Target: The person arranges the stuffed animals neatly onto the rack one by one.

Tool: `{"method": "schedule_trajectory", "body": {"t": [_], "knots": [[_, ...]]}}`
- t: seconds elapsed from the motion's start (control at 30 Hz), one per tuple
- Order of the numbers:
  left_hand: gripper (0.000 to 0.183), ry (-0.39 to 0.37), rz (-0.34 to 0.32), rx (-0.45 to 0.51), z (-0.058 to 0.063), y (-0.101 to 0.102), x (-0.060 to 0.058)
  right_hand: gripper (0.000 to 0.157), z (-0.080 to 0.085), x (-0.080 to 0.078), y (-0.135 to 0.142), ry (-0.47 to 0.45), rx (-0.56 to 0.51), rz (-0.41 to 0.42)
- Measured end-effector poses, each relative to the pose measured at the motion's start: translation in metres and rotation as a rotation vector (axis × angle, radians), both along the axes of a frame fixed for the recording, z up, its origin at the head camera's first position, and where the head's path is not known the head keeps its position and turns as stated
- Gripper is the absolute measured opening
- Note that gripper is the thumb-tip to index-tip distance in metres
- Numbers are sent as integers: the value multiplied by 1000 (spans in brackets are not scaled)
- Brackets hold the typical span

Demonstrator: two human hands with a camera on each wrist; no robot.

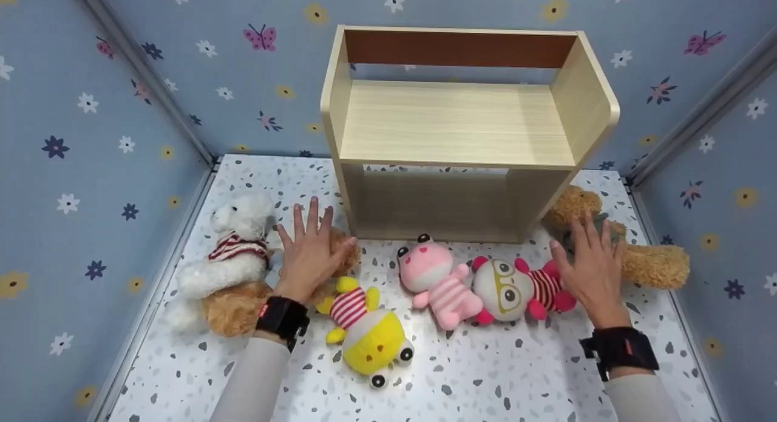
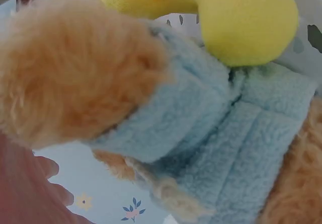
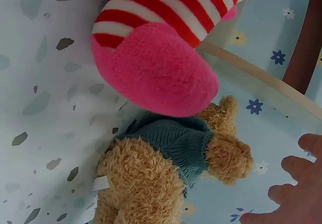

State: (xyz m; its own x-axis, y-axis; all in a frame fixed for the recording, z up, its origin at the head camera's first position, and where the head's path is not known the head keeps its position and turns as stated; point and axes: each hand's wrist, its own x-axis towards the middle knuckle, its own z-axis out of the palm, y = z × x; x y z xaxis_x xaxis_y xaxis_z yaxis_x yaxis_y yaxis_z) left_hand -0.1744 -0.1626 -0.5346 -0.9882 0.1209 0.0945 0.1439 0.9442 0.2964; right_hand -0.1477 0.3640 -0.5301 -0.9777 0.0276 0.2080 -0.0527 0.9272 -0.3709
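Observation:
My left hand (image 1: 308,255), fingers straight and spread, hovers over a brown plush bear in a light blue garment (image 2: 201,113), hiding much of it in the head view. A white plush dog in a striped sweater (image 1: 243,252) lies to its left, a yellow plush frog (image 1: 371,337) to its lower right. On the right, my right hand (image 1: 592,270) has its fingers extended over a curly brown teddy bear in a teal knit sweater (image 3: 171,138). A pink-and-grey plush with yellow glasses (image 1: 504,288) lies just left of that hand. Neither hand grips anything.
A pale wooden two-tier shelf (image 1: 455,124) stands at the back with bare boards. In front of it lies a pink plush frog (image 1: 446,288). Blue flowered panels (image 1: 121,185) enclose the speckled white tabletop (image 1: 485,379) at the back and sides.

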Motion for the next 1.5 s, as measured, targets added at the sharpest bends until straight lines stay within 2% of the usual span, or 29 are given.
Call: {"method": "schedule_trajectory", "body": {"t": [0.1,0.3,0.5,0.7,0.83,1.07,1.13,1.27,1.33,1.5], "knots": [[91,-15,0,13,-1,-3,2,77,3,-3,10,2,-4,-15],[85,21,0,32,-5,-8,5,83,7,-18,39,-47,39,-66],[86,-1,-6,11,-8,-8,6,95,-1,-29,61,-195,92,-93],[87,-23,-10,7,-11,-6,7,115,-14,-31,70,-386,75,-118],[86,-29,-8,16,-12,-3,8,118,-22,-29,79,-432,51,-166],[81,-28,-14,49,-8,2,9,126,-32,-23,92,-372,21,-233],[79,-10,-26,65,-7,4,9,121,-34,-18,93,-334,0,-240],[72,51,-44,96,-3,9,11,104,-35,-4,89,-235,-56,-254],[67,113,-56,104,-1,11,13,86,-35,5,81,-153,-88,-280],[52,303,-107,134,3,21,13,52,-24,27,52,47,-226,-377]]}}
